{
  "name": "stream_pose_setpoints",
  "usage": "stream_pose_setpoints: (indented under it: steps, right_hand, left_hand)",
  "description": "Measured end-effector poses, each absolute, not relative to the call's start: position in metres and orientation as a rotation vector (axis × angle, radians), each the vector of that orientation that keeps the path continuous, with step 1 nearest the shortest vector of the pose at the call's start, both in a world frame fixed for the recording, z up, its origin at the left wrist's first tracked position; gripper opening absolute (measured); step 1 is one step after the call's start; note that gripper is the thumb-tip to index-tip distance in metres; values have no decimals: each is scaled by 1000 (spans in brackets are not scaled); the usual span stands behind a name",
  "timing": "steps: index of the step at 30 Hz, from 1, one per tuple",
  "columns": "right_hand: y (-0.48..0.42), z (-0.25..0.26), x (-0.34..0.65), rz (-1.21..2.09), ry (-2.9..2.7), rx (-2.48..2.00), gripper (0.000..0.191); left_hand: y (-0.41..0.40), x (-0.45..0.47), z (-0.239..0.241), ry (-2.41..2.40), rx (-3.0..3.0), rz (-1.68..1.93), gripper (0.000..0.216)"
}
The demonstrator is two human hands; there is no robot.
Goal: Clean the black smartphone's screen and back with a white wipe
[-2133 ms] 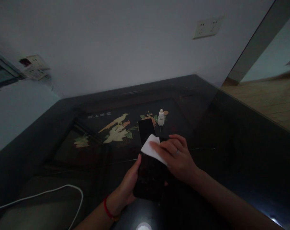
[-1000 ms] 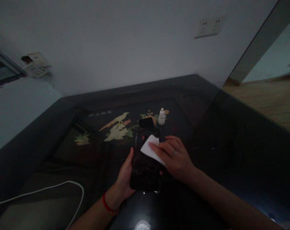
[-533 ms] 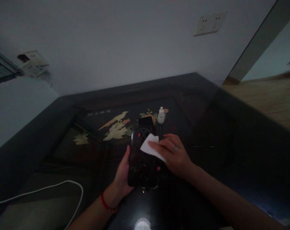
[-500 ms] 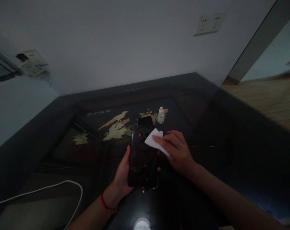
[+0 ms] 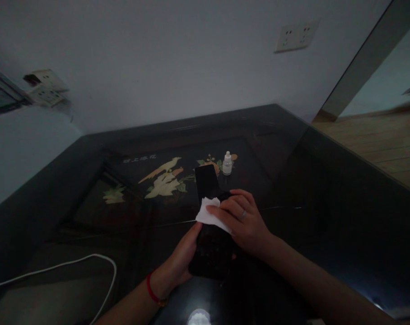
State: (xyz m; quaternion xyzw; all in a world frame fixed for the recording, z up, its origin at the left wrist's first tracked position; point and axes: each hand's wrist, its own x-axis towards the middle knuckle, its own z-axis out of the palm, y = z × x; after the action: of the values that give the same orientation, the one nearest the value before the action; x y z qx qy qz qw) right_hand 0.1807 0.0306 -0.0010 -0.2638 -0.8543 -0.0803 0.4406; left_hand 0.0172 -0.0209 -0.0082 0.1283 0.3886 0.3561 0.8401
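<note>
My left hand is closed around a dark phone, gripping it by the edges with the thumb on the near side. A white tissue is pinched in my right hand and lies against the upper part of the phone's back. The camera area is largely hidden by the tissue and fingers. Just beyond the phone, a flat black rectangular object rests on the table; its kind is unclear. A small white dropper bottle stands upright to the right of it.
The glossy dark table has a bird-and-flower picture on its top. A white cable curves across the near left. White wall sockets are set above the far edge. Wooden floor shows on the right.
The phone has moved toward me and slightly right, tilting, so more of the black rectangular object behind it shows. The tissue in my right hand has shifted a little left and nearer.
</note>
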Motion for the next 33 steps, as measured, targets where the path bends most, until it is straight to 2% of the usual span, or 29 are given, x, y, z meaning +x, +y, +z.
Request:
stream_pose_setpoints:
  steps: [3, 7, 11, 14, 18, 22, 26, 33]
  right_hand:
    - [27, -5, 177, -217, -2208, -564, 26]
    - [29, -4, 182, -227, -2204, -522, 27]
    - [39, 2, 195, -166, -2054, -726, 24]
    - [43, 7, 203, -91, -1925, -862, 32]
    - [39, 10, 201, -41, -1970, -790, 39]
    - [37, 7, 196, 15, -2016, -772, 36]
    - [40, 5, 198, 35, -1992, -824, 34]
    - [35, -2, 188, -31, -2046, -768, 27]
  left_hand:
    - [-17, 16, -8, 827, 193, 870, 38]
    - [-9, 10, -3, 728, 146, 949, 57]
    - [-7, 1, 1, 591, 222, 905, 69]
    - [-10, -1, -1, 541, 284, 857, 69]
    - [-15, 5, -5, 629, 342, 729, 66]
    - [-17, 8, -7, 701, 378, 717, 62]
    - [-16, 5, -9, 628, 357, 728, 68]
    - [-7, -5, -11, 520, 272, 914, 61]
